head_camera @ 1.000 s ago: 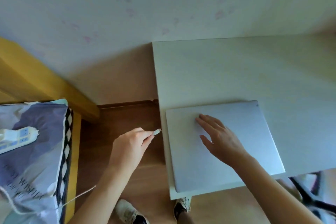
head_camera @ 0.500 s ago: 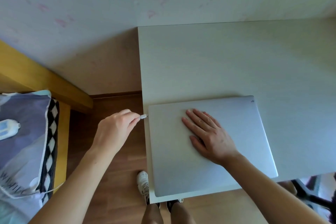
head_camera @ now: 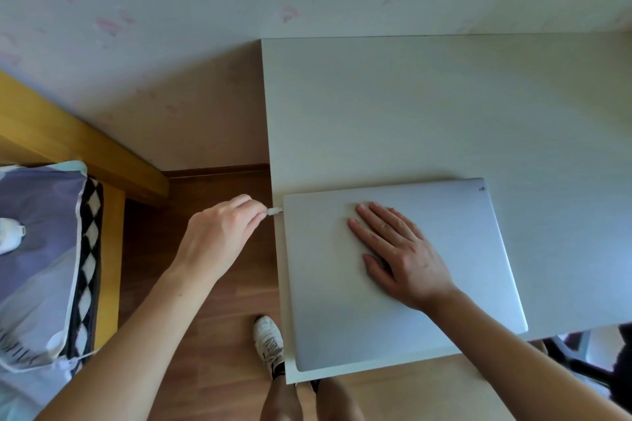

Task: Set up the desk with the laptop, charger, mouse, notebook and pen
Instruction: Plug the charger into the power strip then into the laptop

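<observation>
A closed silver laptop [head_camera: 461, 249] lies at the near left corner of the white desk [head_camera: 427, 106]. My right hand [head_camera: 400, 253] rests flat on its lid, fingers spread. My left hand [head_camera: 222, 232] pinches the white charger plug [head_camera: 273, 211], whose metal tip touches the laptop's left edge near the back corner. The cable itself is hidden behind my hand and arm. No mouse, notebook or pen is in view.
A wooden bed frame [head_camera: 85, 150] with a purple patterned pillow [head_camera: 37, 249] stands at the left; part of a white power strip [head_camera: 8, 236] lies on it. Wooden floor and my white shoe [head_camera: 270, 338] show between bed and desk. A dark chair [head_camera: 602, 359] sits at lower right.
My left hand has brought the charger plug rightward until its tip meets the laptop's left edge. The right hand stays flat on the lid. The camera view has shifted.
</observation>
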